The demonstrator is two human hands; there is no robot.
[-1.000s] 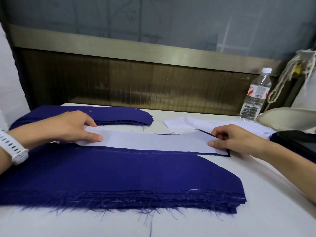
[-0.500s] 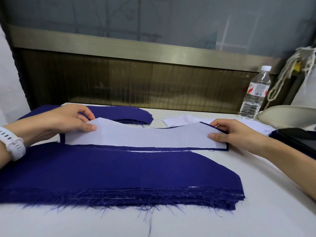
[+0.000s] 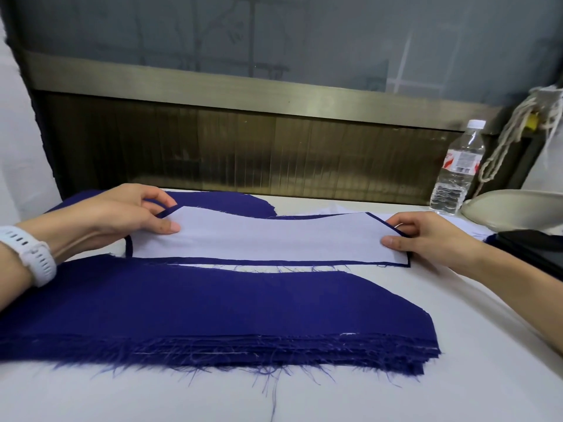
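A white perforated watch strap (image 3: 33,254) circled the left wrist. The left hand (image 3: 122,217) pinched the left end of the panel (image 3: 274,239), thumb on top. Nearer lay a thick stack of navy woven pieces (image 3: 213,309) with a frayed, thready edge, and a smaller navy pile (image 3: 237,204) lay behind. The panel, between them on the white surface (image 3: 457,376), was a long, gently curved strip of smooth pale lining with a thin navy border. The right hand (image 3: 426,239) pinched its right end. A clear plastic bottle (image 3: 457,172) stood far right.

1 water bottle (image 3: 458,169) (capped) beside a rope (image 3: 516,130).
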